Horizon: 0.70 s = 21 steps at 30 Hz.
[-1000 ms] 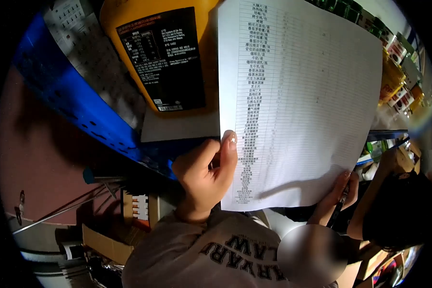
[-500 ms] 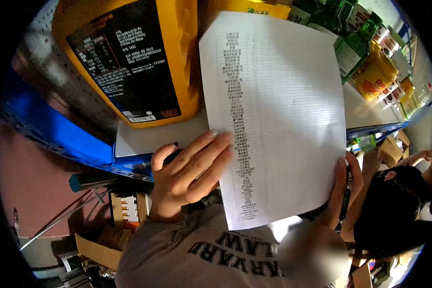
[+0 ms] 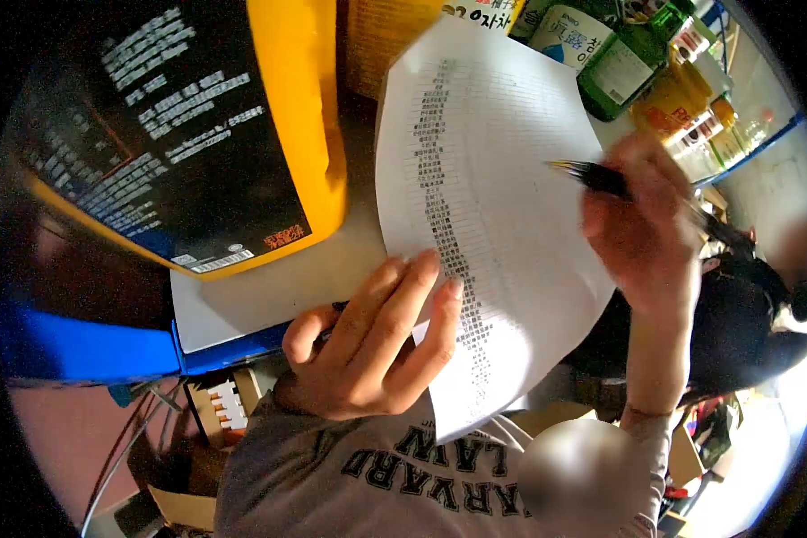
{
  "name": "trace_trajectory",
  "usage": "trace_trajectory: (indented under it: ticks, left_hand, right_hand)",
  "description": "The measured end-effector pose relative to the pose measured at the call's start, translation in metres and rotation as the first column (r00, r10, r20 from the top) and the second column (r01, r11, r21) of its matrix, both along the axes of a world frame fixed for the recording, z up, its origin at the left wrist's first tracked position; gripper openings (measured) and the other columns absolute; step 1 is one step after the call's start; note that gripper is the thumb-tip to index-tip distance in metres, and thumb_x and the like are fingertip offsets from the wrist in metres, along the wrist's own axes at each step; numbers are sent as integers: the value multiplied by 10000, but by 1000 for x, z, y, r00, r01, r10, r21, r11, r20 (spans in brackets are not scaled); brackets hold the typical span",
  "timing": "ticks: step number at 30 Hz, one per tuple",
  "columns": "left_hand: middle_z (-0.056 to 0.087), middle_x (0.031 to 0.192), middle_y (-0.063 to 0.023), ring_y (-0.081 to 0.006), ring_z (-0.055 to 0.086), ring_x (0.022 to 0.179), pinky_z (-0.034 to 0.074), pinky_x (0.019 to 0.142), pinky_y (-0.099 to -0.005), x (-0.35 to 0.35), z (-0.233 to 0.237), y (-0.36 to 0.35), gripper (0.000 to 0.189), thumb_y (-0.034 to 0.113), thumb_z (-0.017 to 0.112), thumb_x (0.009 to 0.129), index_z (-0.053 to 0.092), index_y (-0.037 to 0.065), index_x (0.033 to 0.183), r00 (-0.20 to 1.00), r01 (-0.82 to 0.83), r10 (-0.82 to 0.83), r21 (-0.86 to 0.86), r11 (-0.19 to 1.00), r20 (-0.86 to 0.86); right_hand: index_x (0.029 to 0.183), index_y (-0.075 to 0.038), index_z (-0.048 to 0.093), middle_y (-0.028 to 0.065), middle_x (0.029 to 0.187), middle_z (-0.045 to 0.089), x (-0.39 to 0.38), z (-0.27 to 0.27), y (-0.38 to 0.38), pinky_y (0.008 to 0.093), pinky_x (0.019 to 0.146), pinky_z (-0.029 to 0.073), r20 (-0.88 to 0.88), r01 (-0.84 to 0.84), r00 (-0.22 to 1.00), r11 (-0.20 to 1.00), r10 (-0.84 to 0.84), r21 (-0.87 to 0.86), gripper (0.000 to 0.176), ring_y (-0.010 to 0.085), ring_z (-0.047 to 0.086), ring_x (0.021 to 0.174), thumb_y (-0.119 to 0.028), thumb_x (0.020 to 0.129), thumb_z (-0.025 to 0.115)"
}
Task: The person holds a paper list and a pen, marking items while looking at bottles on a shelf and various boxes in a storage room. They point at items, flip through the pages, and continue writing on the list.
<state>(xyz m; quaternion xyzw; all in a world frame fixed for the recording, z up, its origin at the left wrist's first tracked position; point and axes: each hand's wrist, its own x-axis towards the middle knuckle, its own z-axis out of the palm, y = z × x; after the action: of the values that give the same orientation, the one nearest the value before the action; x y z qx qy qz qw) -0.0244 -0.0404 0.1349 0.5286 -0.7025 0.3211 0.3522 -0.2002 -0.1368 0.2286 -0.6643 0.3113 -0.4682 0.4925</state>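
A printed paper sheet with a column of small text and ruled rows lies before me, its lower part bending over the shelf's front edge. My left hand rests on the sheet's lower left part, fingers stretched and spread, fingertips on the printed column. In my right hand, at the sheet's right edge, is a black pen, pinched near its front. The pen's tip points left over the ruled rows. Motion smears the right hand somewhat.
A large yellow jug with a black label stands left on the shelf. Behind the sheet are a yellow container, green bottles and several jars. Below are cardboard boxes; another person in dark clothing is at right.
My right hand has let go of the sheet's right edge and risen over it with the pen. The sheet bends more, and the jug looks closer. My left hand stays on the sheet.
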Motion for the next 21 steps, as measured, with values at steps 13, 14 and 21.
trace_trajectory:
  ticks: [13,14,21]
  left_hand:
    - [618,884,29,-86,555,711,273,713,-255,-9,-4,-24,103,176,479,833,494,165,935,989,-52,75,-177,983,127]
    - [620,879,37,-86,553,708,277,684,-235,-6,-6,-24,99,179,476,835,486,161,932,980,-55,92,-203,978,178]
    - [637,757,7,-96,539,588,270,639,-209,1,-10,-31,62,191,475,829,524,154,839,974,43,38,-349,936,222]
  right_hand:
    - [547,-69,468,-27,439,362,31,-10,-43,184,343,216,-407,259,878,965,-254,-43,581,32,299,355,-565,812,321]
    - [512,-63,441,-41,426,336,35,-14,-45,198,350,208,-322,216,915,969,-244,-122,531,36,286,355,-514,792,447]
    - [498,-65,261,-37,460,223,32,-23,-51,237,394,178,-399,117,881,935,-253,-335,304,45,215,430,-41,646,526]
